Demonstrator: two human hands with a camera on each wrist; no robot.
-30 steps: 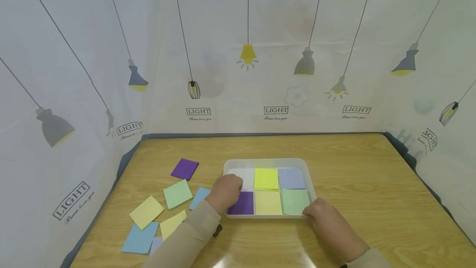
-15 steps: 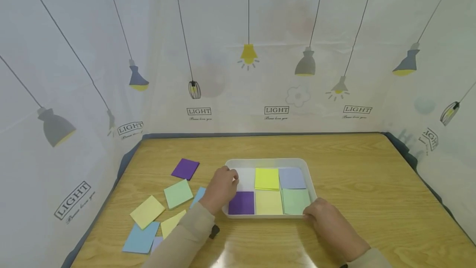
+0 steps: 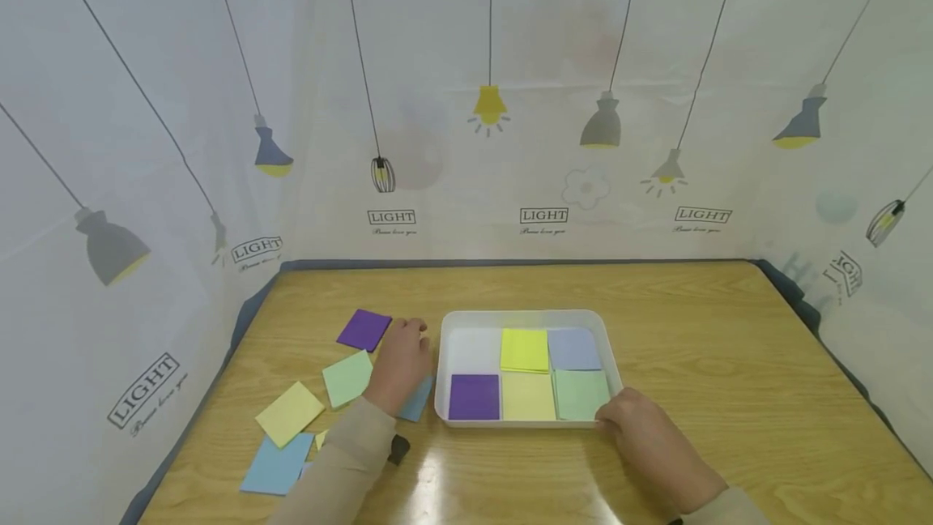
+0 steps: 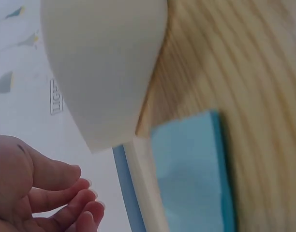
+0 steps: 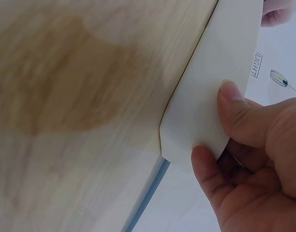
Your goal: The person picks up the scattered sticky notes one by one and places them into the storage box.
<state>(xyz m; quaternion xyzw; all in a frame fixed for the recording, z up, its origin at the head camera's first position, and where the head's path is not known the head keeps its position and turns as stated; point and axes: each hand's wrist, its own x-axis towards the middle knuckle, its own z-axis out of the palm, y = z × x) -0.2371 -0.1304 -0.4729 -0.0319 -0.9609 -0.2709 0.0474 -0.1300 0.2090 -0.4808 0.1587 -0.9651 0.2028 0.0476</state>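
Note:
A white tray [image 3: 470, 353] holds square sticky note pads: purple [image 3: 475, 397], bright yellow [image 3: 525, 350], pale yellow [image 3: 528, 397], lavender [image 3: 574, 349] and green [image 3: 581, 394]. Its back left spot shows bare white bottom. My left hand [image 3: 401, 363] hovers just left of the tray, fingers loosely bent with nothing between them. Below it lies a blue sticky note pad [image 4: 191, 174], partly covered by the hand in the head view. At the tray's front right corner my right hand [image 5: 259, 150] grips the outer wall, thumb on one side and fingers round the corner.
Left of the tray, more pads lie scattered on the wooden table [image 3: 729, 363]: purple [image 3: 364, 330], green [image 3: 347, 379], pale yellow [image 3: 289, 414] and blue [image 3: 277, 464]. My left sleeve [image 3: 342, 460] covers others. A printed curtain [image 3: 466, 185] encloses the table's back and sides.
My left hand has moved left from above the purple pad inside the tray, out over the tray's rim to the loose blue pad. The right hand stays at the corner.

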